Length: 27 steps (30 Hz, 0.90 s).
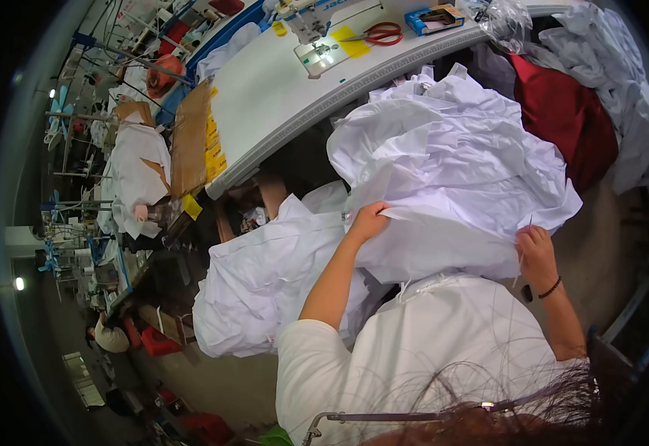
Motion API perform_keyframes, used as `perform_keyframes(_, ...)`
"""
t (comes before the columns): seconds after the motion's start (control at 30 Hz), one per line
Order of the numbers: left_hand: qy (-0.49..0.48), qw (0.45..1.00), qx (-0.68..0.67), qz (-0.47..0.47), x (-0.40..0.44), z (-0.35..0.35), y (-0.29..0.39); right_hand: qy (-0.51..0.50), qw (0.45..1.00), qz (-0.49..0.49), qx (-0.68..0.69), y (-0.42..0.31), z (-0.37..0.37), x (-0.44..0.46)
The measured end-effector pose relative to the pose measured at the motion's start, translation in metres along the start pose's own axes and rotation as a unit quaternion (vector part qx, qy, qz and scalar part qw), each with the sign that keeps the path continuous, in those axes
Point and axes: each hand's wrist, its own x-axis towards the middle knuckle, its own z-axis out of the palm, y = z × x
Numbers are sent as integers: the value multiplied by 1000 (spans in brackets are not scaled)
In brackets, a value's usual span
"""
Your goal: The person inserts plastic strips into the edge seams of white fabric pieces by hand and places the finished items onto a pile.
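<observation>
A large heap of white fabric (451,149) lies in front of the body, below the edge of the sewing table. My left hand (370,221) is closed on the near edge of this cloth, thumb towards its middle. At the cloth's right edge my right hand (535,249) has its fingers pinched together, with a thin dark pointed item (530,221) sticking up from them; what it is cannot be made out. Between the two hands the cloth edge is stretched. A second pile of white fabric (265,275) sits to the left of my left hand.
The white sewing table (265,97) holds a sewing machine (315,56), red-handled scissors (382,33) and a blue box (434,20). Dark red cloth (562,119) hangs at the right. Another person (110,336) is far off at the lower left.
</observation>
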Motion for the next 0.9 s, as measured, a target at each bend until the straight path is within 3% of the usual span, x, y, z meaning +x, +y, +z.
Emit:
perform_keyframes(0.07, -105, 949, -283, -91, 3, -2, 12, 4, 1000, 19, -2, 0, 5, 1)
perform_keyframes(0.1, -106, 949, -282, -89, 9, 2, 10, 9, 999, 37, -3, 0, 8, 3)
perform_keyframes(0.13, 73, 987, -118, -79, 18, 11, 7, 11, 999, 38, -4, 1, 11, 3)
perform_keyframes(0.17, 247, 965, 53, -65, 24, 20, 6, 9, 998, 58, 13, 1, 14, 3)
perform_keyframes(0.2, 246, 966, 53, -66, 28, 22, 23, 6, 996, 78, 30, 2, 16, 3)
perform_keyframes(0.23, 370, 912, 177, 19, 37, 22, 43, 6, 996, 79, 29, 1, 18, 4)
perform_keyframes(0.27, 481, 820, 293, 104, 46, 19, 57, -1, 996, 71, 61, -1, 19, 6)
perform_keyframes(0.3, 481, 821, 291, 104, 61, 16, 45, -8, 994, 62, 92, -2, 20, 7)
perform_keyframes(0.37, 346, 922, 149, 86, 85, 4, 10, -4, 995, 51, 89, -4, 16, 8)
perform_keyframes(0.4, 248, 966, -66, -32, 78, -12, 26, 0, 995, 39, 87, -3, 14, 8)
perform_keyframes(0.47, 65, 982, -175, 0, 50, -48, 49, 13, 995, 46, 83, 1, 14, 5)
perform_keyframes(0.53, 22, 969, -241, 49, 23, -78, 47, 22, 995, 56, 81, 2, 15, 1)
perform_keyframes(0.6, 116, 933, -342, 12, 7, -100, 41, 14, 995, 55, 84, -1, 16, 0)
perform_keyframes(0.67, 214, 939, -264, -46, 10, -105, 4, 14, 996, 39, 83, -5, 16, 4)
perform_keyframes(0.7, 219, 950, -217, -58, 13, -102, -26, 15, 997, 26, 77, -7, 17, 6)
perform_keyframes(0.83, 249, 956, -124, -89, 12, -79, -20, 11, 996, 8, 90, -12, 17, 10)
perform_keyframes(0.9, 358, 930, 46, 68, 14, -71, -9, -7, 995, -2, 100, -15, 15, 9)
